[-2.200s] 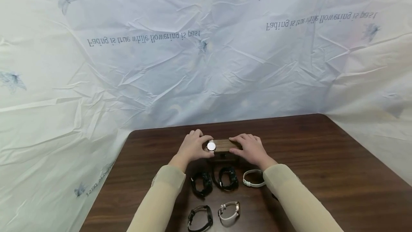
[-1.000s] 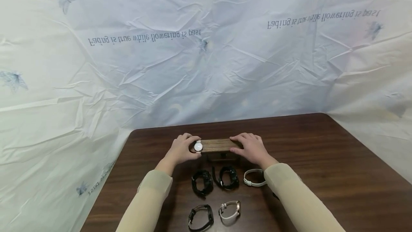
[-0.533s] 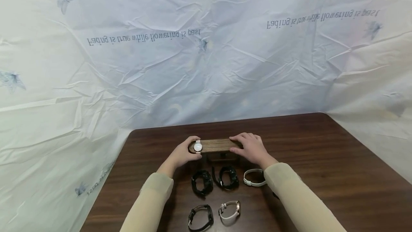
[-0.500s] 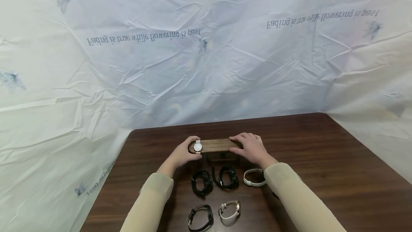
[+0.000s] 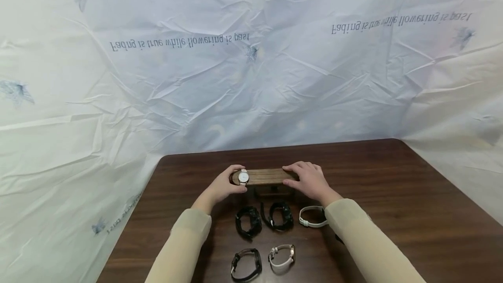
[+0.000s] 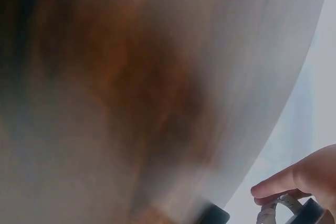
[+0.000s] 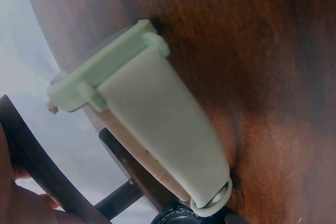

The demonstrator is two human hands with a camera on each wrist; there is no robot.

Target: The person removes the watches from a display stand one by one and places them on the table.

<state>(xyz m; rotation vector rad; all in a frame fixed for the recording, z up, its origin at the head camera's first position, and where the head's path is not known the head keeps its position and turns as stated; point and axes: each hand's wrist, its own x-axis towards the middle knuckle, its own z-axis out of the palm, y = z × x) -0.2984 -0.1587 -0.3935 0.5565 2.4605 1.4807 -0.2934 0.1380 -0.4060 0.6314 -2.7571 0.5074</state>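
- White-faced watch (image 5: 243, 177): lower centre of the head view, wrapped round the left end of the wooden bar (image 5: 264, 177). Small and probably light; the glass face looks easily scratched and slippery, so it is best taken by the strap or the case edge.
- Left hand (image 5: 222, 187): fingers curled round the watch and the bar's end, thumb in front below the dial.
- Right hand (image 5: 309, 180): fingers together and bent over the bar's right end, holding it.
- Wooden bar: stiff, raised on a dark stand; likely to tip if pushed from one side only.
- Table (image 5: 393, 204): dark wood, lower half of the frame.
- Loose watches, below the stand: two black ones (image 5: 248, 222) (image 5: 280, 216), pale green watch (image 5: 310, 216) beside the right sleeve, another black watch (image 5: 246, 264) and a cream watch (image 5: 281, 257) at the bottom edge.
- Backdrop: crinkled printed sheet (image 5: 251, 56).
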